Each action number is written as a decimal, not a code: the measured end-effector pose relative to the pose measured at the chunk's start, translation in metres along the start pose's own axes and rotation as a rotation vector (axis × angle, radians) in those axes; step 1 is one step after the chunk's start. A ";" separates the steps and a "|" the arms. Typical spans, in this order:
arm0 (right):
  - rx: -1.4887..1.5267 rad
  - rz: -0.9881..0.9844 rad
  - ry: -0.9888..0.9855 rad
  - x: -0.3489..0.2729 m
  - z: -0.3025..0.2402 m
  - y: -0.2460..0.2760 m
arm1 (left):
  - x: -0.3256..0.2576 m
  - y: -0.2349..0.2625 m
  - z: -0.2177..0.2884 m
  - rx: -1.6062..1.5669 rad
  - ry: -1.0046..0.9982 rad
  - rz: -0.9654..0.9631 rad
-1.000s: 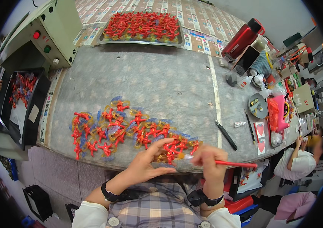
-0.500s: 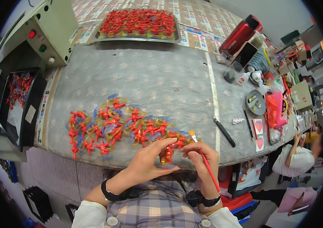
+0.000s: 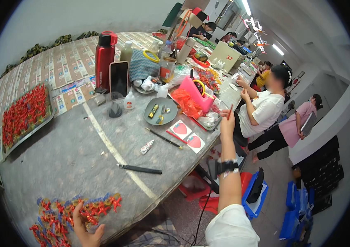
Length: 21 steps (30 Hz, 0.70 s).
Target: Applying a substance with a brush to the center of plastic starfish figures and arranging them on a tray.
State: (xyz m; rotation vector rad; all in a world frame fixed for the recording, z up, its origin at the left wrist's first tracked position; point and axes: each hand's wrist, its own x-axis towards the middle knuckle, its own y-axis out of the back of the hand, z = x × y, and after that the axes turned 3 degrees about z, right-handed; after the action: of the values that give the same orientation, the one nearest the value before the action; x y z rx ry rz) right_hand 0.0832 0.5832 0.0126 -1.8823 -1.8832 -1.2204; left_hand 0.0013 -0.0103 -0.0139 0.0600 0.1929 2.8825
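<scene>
At the lower left, my left hand (image 3: pixel 85 232) has its thumb and forefinger curved around a small red plastic figurine (image 3: pixel 91 219) with amber and bluish parts. Its other fingers are out of sight. Several similar figurines (image 3: pixel 53 216) lie in a cluster beside it on the grey table covering. My right arm stretches out to the right, past the table edge. In its raised right hand (image 3: pixel 227 123) is a red-handled paintbrush (image 3: pixel 230 112), mostly hidden by the fingers. A co-worker in a white top sits just beyond that hand.
A tray (image 3: pixel 26 132) packed with red figurines stands at left. Toward the middle are a black-handled tool (image 3: pixel 140 169), a thin brush (image 3: pixel 164 138), a grey plate (image 3: pixel 150 108), strawberry cards (image 3: pixel 195 142), a phone (image 3: pixel 118 80) and a red thermos (image 3: pixel 105 61). Blue bins (image 3: pixel 255 197) stand below right.
My view has swung to the right. My right hand has left the figurine and reached far out to the right with the brush. The left hand remains by the cluster.
</scene>
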 end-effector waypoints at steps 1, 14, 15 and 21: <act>-0.086 -0.060 -0.043 0.015 -0.001 -0.010 | 0.002 0.001 0.003 -0.006 0.015 0.022; -0.679 -0.402 -0.059 0.110 0.000 -0.107 | 0.014 0.025 -0.026 0.080 -0.042 0.116; -0.667 -0.419 -0.078 0.114 -0.003 -0.104 | 0.017 0.020 -0.023 0.067 -0.044 0.115; -0.588 -0.398 -0.076 0.124 0.010 -0.105 | 0.025 0.006 -0.013 0.005 -0.037 0.085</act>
State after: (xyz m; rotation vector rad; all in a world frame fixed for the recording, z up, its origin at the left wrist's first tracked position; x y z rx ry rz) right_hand -0.0280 0.6967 0.0472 -1.8661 -2.1810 -2.0412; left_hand -0.0248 -0.0114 -0.0250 0.1255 0.1944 2.9627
